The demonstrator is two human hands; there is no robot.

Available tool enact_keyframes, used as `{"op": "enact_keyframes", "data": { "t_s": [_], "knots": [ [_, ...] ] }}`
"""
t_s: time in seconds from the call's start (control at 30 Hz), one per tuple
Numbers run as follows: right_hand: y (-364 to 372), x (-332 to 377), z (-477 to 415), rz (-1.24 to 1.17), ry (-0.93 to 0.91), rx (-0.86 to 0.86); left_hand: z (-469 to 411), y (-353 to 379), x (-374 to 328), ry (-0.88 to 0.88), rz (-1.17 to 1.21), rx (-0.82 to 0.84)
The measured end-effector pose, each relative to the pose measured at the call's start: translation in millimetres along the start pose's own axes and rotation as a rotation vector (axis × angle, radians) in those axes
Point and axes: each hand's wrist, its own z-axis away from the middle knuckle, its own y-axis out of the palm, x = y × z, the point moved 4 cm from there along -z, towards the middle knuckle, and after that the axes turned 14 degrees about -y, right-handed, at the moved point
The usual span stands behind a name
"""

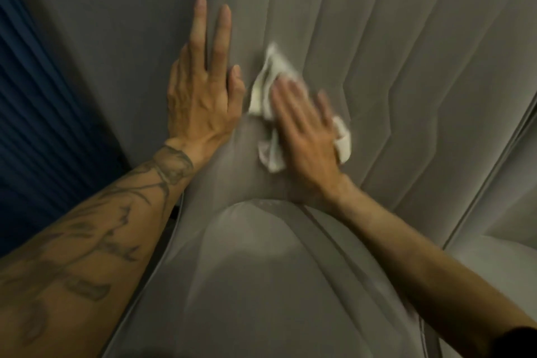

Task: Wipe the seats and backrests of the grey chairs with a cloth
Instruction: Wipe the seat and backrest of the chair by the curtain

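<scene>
A grey chair fills the view: its ribbed backrest [377, 52] rises ahead and its rounded seat [261, 270] lies below. A crumpled white cloth [268, 90] is pressed against the backrest under my right hand [305, 136], whose fingers lie flat on it and look blurred. My left hand [200, 87] rests flat on the backrest's left edge, fingers spread, holding nothing. The two hands are close together, a finger's width apart.
A dark blue pleated curtain [37, 110] hangs at the left of the chair. Part of a second grey chair [505, 212] shows at the right edge, separated by a narrow gap.
</scene>
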Motion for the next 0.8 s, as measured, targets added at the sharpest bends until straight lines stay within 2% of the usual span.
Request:
{"op": "enact_keyframes", "data": {
  "t_s": [0.1, 0.17, 0.23, 0.3, 0.37, 0.43, 0.5, 0.6, 0.7, 0.8],
  "knots": [
    [-20.3, -58.1, -83.0, 0.107, 0.177, -0.257, 0.5, -1.4, 1.6, -0.012, -0.006, 0.027],
    [-27.2, -61.7, -117.4, 0.096, 0.233, -0.339, 0.3, -3.9, 0.5, -0.022, -0.008, 0.04],
    [-21.8, -30.9, -112.3, -0.042, 0.201, -0.278, 1.3, -6.8, -0.9, -0.039, 0.004, 0.067],
    [-17.4, 5.0, -82.9, -0.154, 0.091, -0.132, 5.7, -10.7, 1.4, -0.055, 0.022, 0.118],
    [-24.1, 9.1, -69.5, -0.132, -0.022, -0.046, 14.8, -16.5, 5.8, -0.049, 0.007, 0.178],
    [-33.2, -17.5, -99.7, -0.037, -0.058, -0.074, 23.6, -22.7, 11.2, -0.047, -0.037, 0.219],
    [-39.6, -47.9, -141.5, 0.03, 0.013, -0.189, 31.4, -26.7, 12.2, -0.069, -0.044, 0.255],
    [-36.0, -47.4, -169.6, -0.09, 0.116, -0.305, 37.5, -32.6, 8.1, -0.107, -0.024, 0.295],
    [-17.1, 18.8, -131.3, -0.37, -0.047, -0.158, 48.7, -39.5, 9.7, -0.186, 0.012, 0.381],
    [-11.5, 46.1, -94.7, -0.325, -0.216, 0.006, 80.4, -53.3, 20.0, -0.227, -0.035, 0.497]
  ]
}}
